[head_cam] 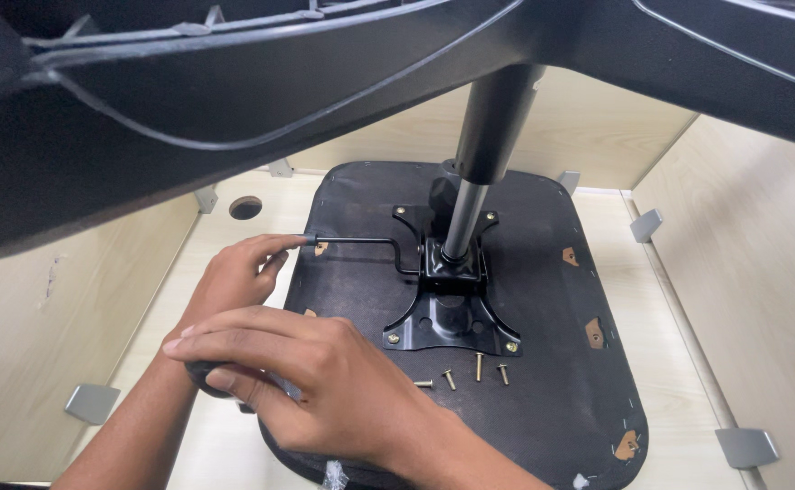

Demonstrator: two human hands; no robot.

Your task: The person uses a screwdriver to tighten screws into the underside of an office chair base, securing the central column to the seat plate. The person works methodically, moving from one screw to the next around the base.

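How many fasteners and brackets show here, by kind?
Loose screws on the seat underside: 4
Bolts fitted in the mounting plate: 4
Grey corner brackets on the wooden panels: 6
Total: 14

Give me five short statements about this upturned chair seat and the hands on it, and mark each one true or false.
1. The left hand touches the end of the black lever. True.
2. Four loose screws lie on the seat underside. True.
3. The gas cylinder lies flat beside the seat. False: it stands in the mounting plate.
4. The right hand rests on the cylinder. False: it is at the seat's near edge.
5. The seat lies on a light wooden surface. True.
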